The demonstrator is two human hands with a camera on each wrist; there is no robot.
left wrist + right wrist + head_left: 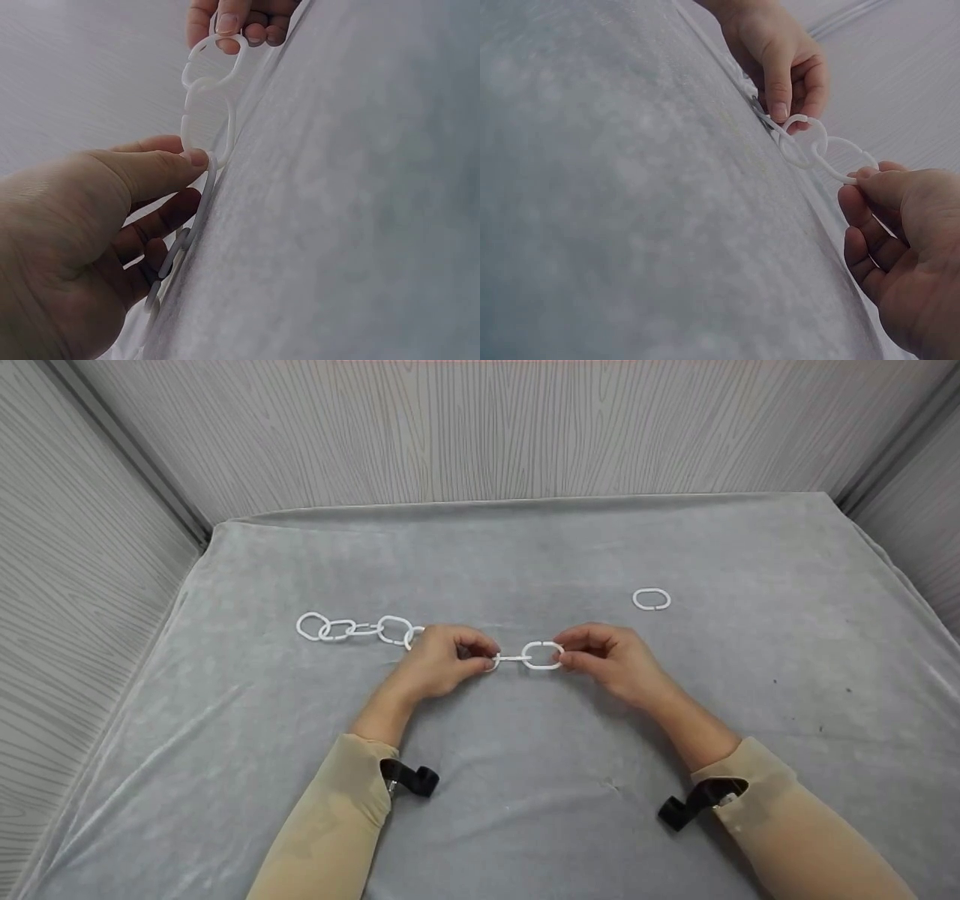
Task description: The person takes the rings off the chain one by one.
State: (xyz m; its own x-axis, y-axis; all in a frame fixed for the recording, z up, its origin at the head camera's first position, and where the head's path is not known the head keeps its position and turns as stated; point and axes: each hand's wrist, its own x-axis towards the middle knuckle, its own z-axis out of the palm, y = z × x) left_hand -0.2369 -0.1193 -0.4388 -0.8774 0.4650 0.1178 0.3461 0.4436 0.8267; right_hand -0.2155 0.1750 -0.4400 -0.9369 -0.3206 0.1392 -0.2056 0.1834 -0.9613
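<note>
White loose ring (651, 599) appears only in the head view.

Both forearms reach forward over the table, sleeved to the wrists, each with a dark strap. The left hand (439, 660) has its thumb and forefinger pinched, the other fingers curled under. The right hand (607, 656) mirrors it, seemingly pinching with thumb and forefinger too.

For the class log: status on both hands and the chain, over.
Left hand pinches chain end. Right hand pinches end link, joined on. Spare link lies apart on grey cloth. Nothing in the way.
</note>
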